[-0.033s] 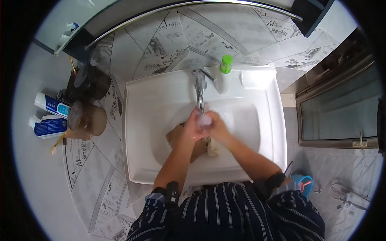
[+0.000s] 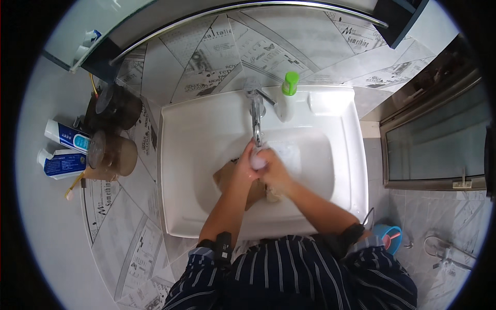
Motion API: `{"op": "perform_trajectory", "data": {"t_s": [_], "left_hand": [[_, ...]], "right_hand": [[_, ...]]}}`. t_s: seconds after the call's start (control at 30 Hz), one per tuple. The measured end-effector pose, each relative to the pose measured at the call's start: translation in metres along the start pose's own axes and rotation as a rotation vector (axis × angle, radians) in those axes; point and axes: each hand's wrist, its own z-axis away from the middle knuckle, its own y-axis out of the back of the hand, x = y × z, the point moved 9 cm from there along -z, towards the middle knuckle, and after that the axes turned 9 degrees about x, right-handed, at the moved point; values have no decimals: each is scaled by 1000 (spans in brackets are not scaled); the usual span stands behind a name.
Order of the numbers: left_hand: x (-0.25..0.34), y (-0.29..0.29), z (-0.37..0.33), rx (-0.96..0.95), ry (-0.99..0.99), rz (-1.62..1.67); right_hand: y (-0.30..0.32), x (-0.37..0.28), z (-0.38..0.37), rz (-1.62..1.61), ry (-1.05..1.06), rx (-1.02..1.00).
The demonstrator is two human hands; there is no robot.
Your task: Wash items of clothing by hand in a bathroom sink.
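Note:
Under the chrome faucet (image 2: 257,124), my left hand (image 2: 246,164) is closed around the near-left side of a pale pinkish, rounded thing (image 2: 258,160). Its kind I cannot make out. My right hand (image 2: 275,169), smeared by motion, presses its curled fingers onto the same thing from the right. Below the hands, a brown cloth-like piece (image 2: 223,176) lies in the white washbasin (image 2: 178,170). A crumpled cream-coloured thing (image 2: 273,195) is next to it, partly hidden by my right hand and forearm.
Behind the basin's bowl stands a white bottle with a green cap (image 2: 291,85). Brown translucent jars (image 2: 116,152) and blue-and-white tubes (image 2: 64,163) are at the left. A metal rail (image 2: 248,6) runs above. On the right are a glazed door (image 2: 434,139) and a blue bucket (image 2: 393,238).
The pale thing has shifted slightly left between my hands, and my right hand's fingers have moved left over it. The cloth-like piece stays in place.

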Motion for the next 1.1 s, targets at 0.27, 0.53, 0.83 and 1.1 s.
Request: {"op": "perform_trajectory", "data": {"t_s": [0.27, 0.53, 0.83, 1.1], "left_hand": [[25, 27, -16, 113, -560, -160], [28, 22, -8, 322, -420, 83], [58, 15, -10, 121, -447, 40], [30, 18, -21, 311, -379, -25]], "right_hand": [[-17, -45, 19, 529, 620, 39], [4, 51, -66, 565, 29, 31], [25, 70, 8, -392, -1166, -613], [67, 73, -23, -367, -702, 196]]}}
